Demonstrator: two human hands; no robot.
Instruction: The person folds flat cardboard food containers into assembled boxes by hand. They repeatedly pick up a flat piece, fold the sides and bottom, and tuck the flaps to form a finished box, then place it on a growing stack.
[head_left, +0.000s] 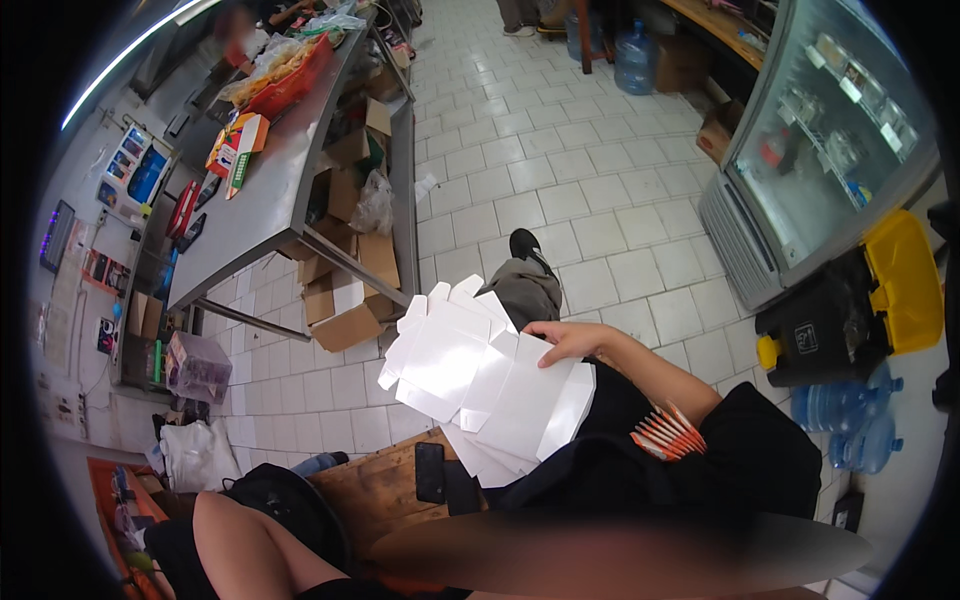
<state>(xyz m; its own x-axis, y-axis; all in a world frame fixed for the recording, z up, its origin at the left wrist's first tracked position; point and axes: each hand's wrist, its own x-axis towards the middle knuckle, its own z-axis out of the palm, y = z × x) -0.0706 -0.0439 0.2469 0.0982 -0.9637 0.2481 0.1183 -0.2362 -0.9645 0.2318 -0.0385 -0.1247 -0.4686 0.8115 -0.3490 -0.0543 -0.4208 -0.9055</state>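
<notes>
My right hand is closed on the edge of a loose stack of flat, unfolded white cardboard box blanks, its fingers partly hidden. Glossy and with cut flaps, the blanks fan out to the left over my lap. More white sheets show beneath them, beside a dark phone on a wooden bench. Orange-and-white strips fan out against the black clothing near my right arm; I cannot tell if they are packets or a print. My left hand is out of sight.
At the left a steel table bears a red basket and an orange box, with cardboard boxes under it. To the right stand a glass-door fridge, a black-and-yellow bin and blue water bottles.
</notes>
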